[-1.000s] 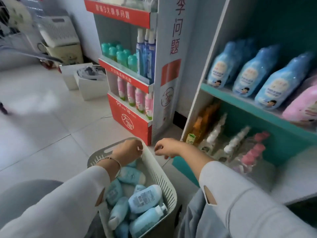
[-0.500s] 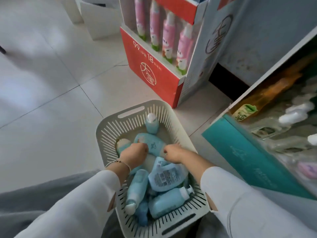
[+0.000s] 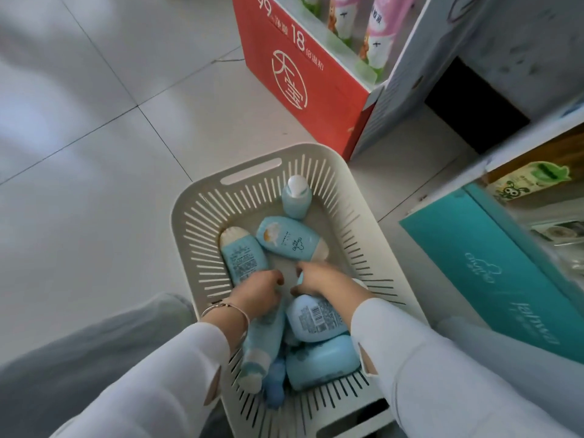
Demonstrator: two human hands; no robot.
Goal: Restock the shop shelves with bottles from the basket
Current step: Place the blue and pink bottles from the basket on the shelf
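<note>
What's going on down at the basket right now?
A person has both hands down in the slatted basket on the floor, among pale blue bottles. The left hand and right hand lie close together over the pile, fingers curled; whether either grips a bottle is hidden. Nothing is lifted out yet; the teal shelf unit stands to the right.

Red display stand: bore "99" and "18" in white, among Chinese characters.
Teal panel: white script, unreadable.
Bottle: barcode; print was too small.
</note>
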